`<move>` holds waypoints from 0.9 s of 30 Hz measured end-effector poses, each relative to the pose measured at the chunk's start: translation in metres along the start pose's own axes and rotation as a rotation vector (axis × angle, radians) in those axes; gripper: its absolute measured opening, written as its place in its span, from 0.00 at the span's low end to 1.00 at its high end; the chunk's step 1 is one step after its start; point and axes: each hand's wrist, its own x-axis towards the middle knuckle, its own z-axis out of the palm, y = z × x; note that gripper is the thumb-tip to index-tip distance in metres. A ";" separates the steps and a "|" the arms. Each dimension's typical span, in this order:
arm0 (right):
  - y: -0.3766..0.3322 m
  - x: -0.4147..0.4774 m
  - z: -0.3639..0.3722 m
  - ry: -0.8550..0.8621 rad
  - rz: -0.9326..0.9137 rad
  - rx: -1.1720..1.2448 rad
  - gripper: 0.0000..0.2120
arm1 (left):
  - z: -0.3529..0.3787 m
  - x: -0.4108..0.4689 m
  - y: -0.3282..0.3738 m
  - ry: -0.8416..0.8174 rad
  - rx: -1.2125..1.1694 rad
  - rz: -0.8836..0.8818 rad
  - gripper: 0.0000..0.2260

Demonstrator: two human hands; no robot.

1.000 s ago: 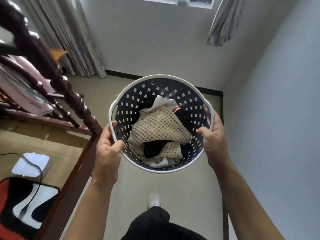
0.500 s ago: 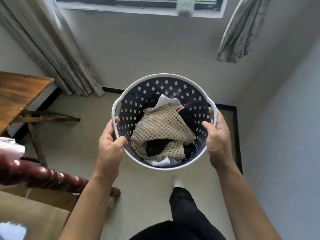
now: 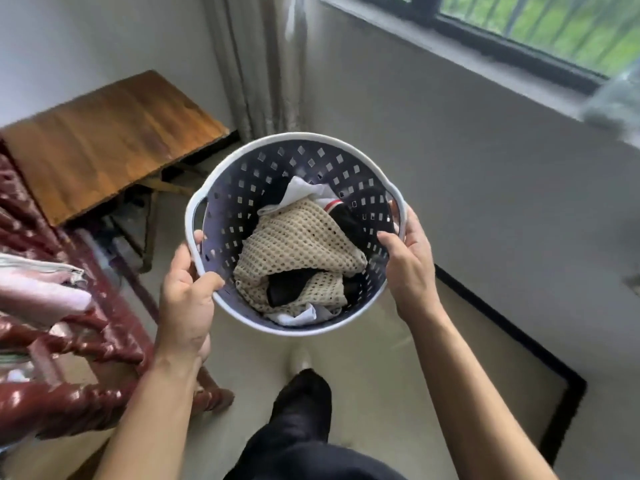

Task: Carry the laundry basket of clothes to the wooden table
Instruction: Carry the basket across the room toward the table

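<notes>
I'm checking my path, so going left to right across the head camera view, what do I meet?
Dark red wooden bed frame → wooden table → left hand → laundry basket → right hand → window.

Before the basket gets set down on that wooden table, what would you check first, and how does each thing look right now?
1. Left hand grips the laundry basket rim: ok.
2. Right hand grips the opposite rim: ok.
3. Clothes sit inside, nothing hanging over the rim: ok.
4. Wooden table top visible part is bare enough for the basket: ok.
5. Basket is over the table: not ok, it is held in the air beside the table, over the floor.
6. Path past the dark red furniture on the left: cannot tell.
</notes>
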 end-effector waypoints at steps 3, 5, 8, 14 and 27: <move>0.000 0.069 0.040 -0.068 0.001 -0.027 0.29 | 0.010 0.063 0.003 0.076 -0.024 -0.013 0.29; -0.003 0.113 0.062 -0.081 0.001 -0.036 0.28 | 0.018 0.106 0.011 0.105 -0.026 -0.021 0.29; -0.010 0.171 0.087 -0.091 0.018 0.001 0.27 | 0.031 0.166 0.031 0.106 -0.017 -0.025 0.30; -0.014 0.284 0.128 -0.077 0.054 0.024 0.27 | 0.072 0.276 0.055 0.093 -0.021 -0.019 0.29; -0.002 0.544 0.300 -0.435 0.143 -0.027 0.30 | 0.099 0.482 0.086 0.412 0.033 -0.107 0.24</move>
